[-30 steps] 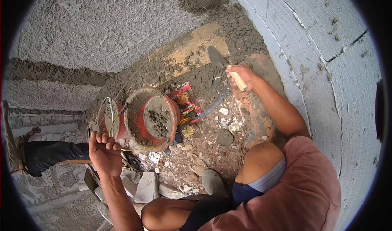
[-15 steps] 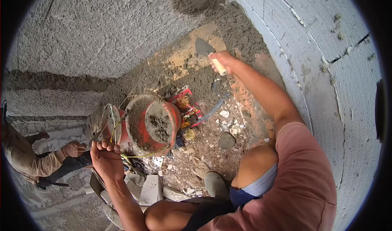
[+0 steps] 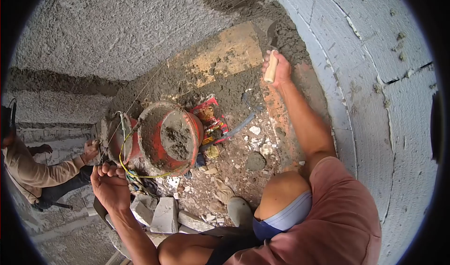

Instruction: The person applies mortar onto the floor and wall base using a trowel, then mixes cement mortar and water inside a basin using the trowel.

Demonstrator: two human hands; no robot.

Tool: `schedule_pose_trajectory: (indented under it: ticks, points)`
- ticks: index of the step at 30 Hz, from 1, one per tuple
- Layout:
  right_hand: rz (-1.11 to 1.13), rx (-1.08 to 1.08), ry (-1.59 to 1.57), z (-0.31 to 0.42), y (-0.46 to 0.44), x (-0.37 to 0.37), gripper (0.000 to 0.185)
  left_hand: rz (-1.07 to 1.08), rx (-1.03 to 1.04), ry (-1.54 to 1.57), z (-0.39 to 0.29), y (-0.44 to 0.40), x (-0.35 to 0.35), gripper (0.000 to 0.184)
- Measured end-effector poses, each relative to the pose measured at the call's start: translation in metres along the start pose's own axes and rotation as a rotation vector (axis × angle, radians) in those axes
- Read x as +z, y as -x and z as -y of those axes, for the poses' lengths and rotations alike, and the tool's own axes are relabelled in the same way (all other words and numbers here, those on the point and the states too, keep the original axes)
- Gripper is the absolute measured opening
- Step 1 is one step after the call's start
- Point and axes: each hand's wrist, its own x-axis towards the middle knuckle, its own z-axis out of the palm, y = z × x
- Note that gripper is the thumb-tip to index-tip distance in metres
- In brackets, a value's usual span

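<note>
My right hand (image 3: 281,69) is closed around the pale wooden handle of a trowel (image 3: 270,75). The trowel's dark blade stands edge-on against a heap of wet mortar (image 3: 289,39) by the wall corner. At the lower left, my left hand (image 3: 111,187) is raised with its fingers curled; whatever they may hold is hidden. Beyond its fingertips is an orange bucket (image 3: 134,147) with a wire handle. Beside that one, a larger orange bucket (image 3: 195,132) coated in mortar holds some grey mix (image 3: 177,136).
A co-worker (image 3: 44,173) stands at the far left, one hand near the smaller bucket. Rough plastered wall (image 3: 126,26) rises ahead, grey block wall (image 3: 361,72) at right. Broken blocks (image 3: 165,215), a grey hose (image 3: 239,125) and a red bag (image 3: 211,117) lie on the rubble floor.
My right hand has carried the trowel right, from over the tan board to the mortar heap, turning its blade edge-on. My left hand has shifted slightly left, still curled. The view has shifted slightly.
</note>
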Motion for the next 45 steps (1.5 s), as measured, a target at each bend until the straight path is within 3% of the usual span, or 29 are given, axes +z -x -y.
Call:
schedule_pose_trajectory:
  ticks: [3,6,10,11,14,17,19,21,26,30,38,45]
  points:
    - [0.195,0.324,0.146,-0.002,-0.01,-0.002,0.025,0.042,-0.032,-0.005,0.007,-0.006,0.004,0.024]
    - [0.108,0.378,0.258,0.009,-0.007,-0.011,0.022,0.029,-0.035,0.006,0.011,-0.011,0.008,0.025]
    - [-0.04,0.107,0.305,0.034,0.028,-0.026,0.019,0.012,0.02,0.055,0.002,-0.007,-0.004,0.025]
    - [-0.086,0.097,0.572,0.031,0.049,-0.019,0.022,0.023,0.044,0.057,-0.003,-0.006,-0.005,0.025]
    - [0.054,0.416,1.12,0.032,0.102,-0.003,0.027,0.085,0.084,0.049,-0.007,-0.005,-0.007,0.024]
    - [-0.043,0.235,1.335,0.038,0.102,-0.045,0.034,0.115,0.096,0.096,-0.016,-0.004,-0.01,0.023]
    - [-0.201,0.227,1.221,0.073,0.088,-0.045,0.039,0.109,0.131,0.093,-0.023,0.002,-0.008,0.022]
    - [-0.278,0.084,1.378,0.09,0.057,-0.051,0.042,0.14,0.146,0.079,-0.029,0.002,-0.003,0.021]
    - [-0.392,-0.095,1.679,0.087,0.005,-0.054,0.048,0.15,0.131,0.025,-0.027,0.015,0.008,0.024]
    - [-0.421,-0.319,1.884,0.08,0.018,-0.043,0.049,0.109,0.118,-0.024,-0.023,0.018,0.013,0.026]
    - [-0.045,-0.267,1.845,0.09,0.102,0.037,0.04,0.186,0.19,-0.019,-0.026,0.008,0.013,0.023]
    - [0.496,-0.067,1.706,0.046,0.165,0.144,0.037,0.222,0.275,-0.068,-0.031,0.01,0.02,0.024]
